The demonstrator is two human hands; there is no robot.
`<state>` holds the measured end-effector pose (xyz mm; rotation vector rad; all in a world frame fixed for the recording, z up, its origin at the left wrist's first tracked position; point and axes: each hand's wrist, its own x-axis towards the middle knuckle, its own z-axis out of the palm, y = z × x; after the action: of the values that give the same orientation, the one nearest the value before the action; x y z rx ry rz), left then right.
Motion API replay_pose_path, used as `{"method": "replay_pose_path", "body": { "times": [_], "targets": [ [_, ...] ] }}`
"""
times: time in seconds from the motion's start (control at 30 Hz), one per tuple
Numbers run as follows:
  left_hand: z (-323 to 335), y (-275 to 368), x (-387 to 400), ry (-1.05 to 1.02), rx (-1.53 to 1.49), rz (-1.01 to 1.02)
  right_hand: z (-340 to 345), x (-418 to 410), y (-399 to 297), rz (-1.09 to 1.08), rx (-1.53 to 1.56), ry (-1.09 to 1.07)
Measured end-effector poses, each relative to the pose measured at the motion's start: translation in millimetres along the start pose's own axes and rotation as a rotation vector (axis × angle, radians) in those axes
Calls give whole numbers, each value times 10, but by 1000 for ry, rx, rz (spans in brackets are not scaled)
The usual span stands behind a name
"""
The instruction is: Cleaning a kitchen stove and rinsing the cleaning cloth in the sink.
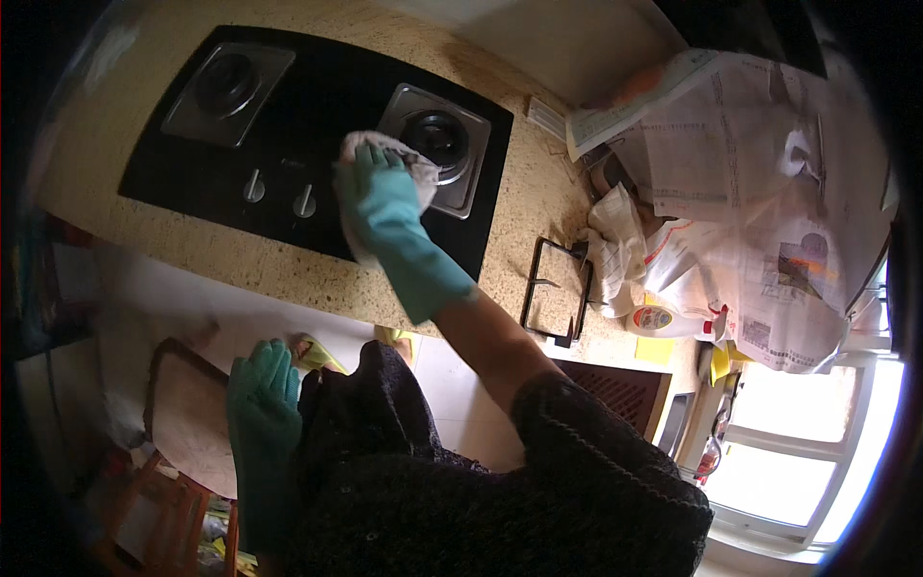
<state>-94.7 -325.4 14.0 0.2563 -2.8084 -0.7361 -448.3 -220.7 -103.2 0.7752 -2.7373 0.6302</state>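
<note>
My right hand (386, 191), in a green rubber glove, presses a pale cloth (424, 173) on the black gas hob (310, 115), beside the right burner (436, 141). The cloth lies partly under the fingers and hangs past the wrist side. Two control knobs (304, 201) are to the left of this hand, and the left burner (227, 85) sits farther off. My left hand (265, 404), in a matching glove, hangs low beside my body, its fingers together and bent; whether anything is in its palm is hidden.
A black pan support (532, 285) lies on the speckled countertop (497, 249) right of the hob. Near it are a crumpled cloth (616, 249), a white spray bottle (667, 322) and items under newspaper sheets (757, 187). A padded chair (191, 425) stands at the lower left.
</note>
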Motion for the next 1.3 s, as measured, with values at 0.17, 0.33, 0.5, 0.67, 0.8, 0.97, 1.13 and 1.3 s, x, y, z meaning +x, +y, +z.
{"method": "replay_pose_path", "body": {
  "times": [0.17, 0.33, 0.5, 0.67, 0.8, 0.97, 1.13, 1.3],
  "targets": [
    [-180, -33, 18, 61, 289, 119, 940, 1174, -72, 381, -392, -71],
    [-304, -137, -309, -2, 458, -27, 470, 1895, 114, 329, -330, -307],
    [-208, -246, -593, -35, 503, -56, -246, 2118, 1039, -145, -228, -492],
    [-92, -230, -450, -46, 456, -56, -522, 1817, 1991, 52, 439, -420],
    [-118, -167, -196, -10, 405, 48, -613, 1386, 2594, 39, 136, -229],
    [-193, -213, 84, -89, 221, -36, -580, 743, 2689, -180, -191, -43],
    [-302, -390, 265, -174, 106, -45, -797, -373, 1867, -398, -167, 168],
    [-150, -527, 277, 146, -264, -106, -845, -813, 765, -173, 67, 102]
  ]
}}
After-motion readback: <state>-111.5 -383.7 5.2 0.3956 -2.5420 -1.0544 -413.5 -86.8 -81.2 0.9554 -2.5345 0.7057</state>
